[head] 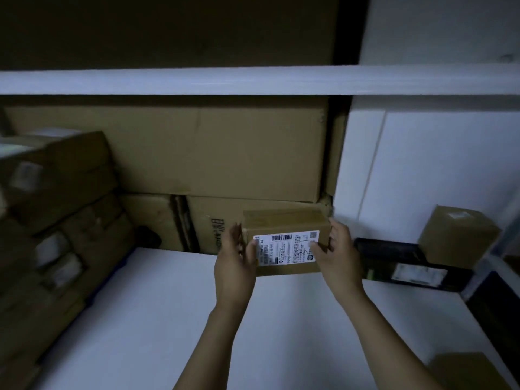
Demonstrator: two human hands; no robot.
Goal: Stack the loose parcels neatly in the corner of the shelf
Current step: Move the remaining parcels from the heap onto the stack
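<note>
The left hand [235, 258] and right hand [339, 250] clasp the ends of the small parcel [285, 226] at the back of the shelf [157, 311], by the big cartons [197, 150]. In this gloom it might slip or settle crooked.

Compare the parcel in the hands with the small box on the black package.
The held parcel is gripped by left hand and right hand; the small box sits untouched on the black package. The held parcel shows a large white barcode label; the small box only a pale patch on top. Both are brown cardboard.
</note>
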